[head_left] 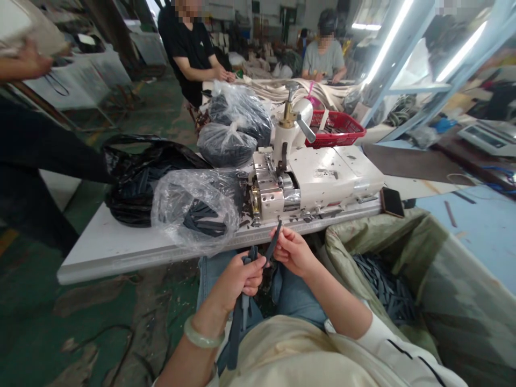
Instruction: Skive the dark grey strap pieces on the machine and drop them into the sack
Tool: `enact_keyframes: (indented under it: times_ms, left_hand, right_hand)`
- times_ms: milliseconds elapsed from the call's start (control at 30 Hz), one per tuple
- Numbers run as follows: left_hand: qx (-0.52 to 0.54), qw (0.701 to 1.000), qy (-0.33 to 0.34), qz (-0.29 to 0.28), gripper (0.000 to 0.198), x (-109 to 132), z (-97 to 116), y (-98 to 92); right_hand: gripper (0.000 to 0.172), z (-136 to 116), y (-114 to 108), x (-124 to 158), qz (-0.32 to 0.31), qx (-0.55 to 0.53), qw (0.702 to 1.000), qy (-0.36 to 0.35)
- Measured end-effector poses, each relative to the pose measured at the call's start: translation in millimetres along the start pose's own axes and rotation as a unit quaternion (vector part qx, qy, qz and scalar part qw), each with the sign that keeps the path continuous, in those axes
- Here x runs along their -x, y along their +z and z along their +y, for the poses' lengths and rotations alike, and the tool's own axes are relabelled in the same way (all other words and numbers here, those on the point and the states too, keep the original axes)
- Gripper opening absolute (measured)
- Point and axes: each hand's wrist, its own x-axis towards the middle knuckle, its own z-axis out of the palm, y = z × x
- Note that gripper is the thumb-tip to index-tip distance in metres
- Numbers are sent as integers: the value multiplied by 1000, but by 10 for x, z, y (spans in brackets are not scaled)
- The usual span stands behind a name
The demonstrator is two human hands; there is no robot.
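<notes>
Left hand (242, 282) curled closed, right hand (294, 250) pinching with its fingers (279, 234) — the two held just apart.

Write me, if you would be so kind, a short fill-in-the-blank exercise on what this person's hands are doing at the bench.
A pale green bangle circles the wrist of the ____.
A dark grey strip stands pinched in the fingers of the ____.
The basket behind the white sewing machine is ____.

Missing words: left hand; right hand; red.
</notes>
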Motion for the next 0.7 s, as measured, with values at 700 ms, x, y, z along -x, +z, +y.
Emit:
enact_keyframes:
  times_ms: [700]
  left_hand:
    - [-14,1000,-1,-20,30,68,97,21]
  right_hand:
    - [28,-109,-68,-93,87,50,994,-35]
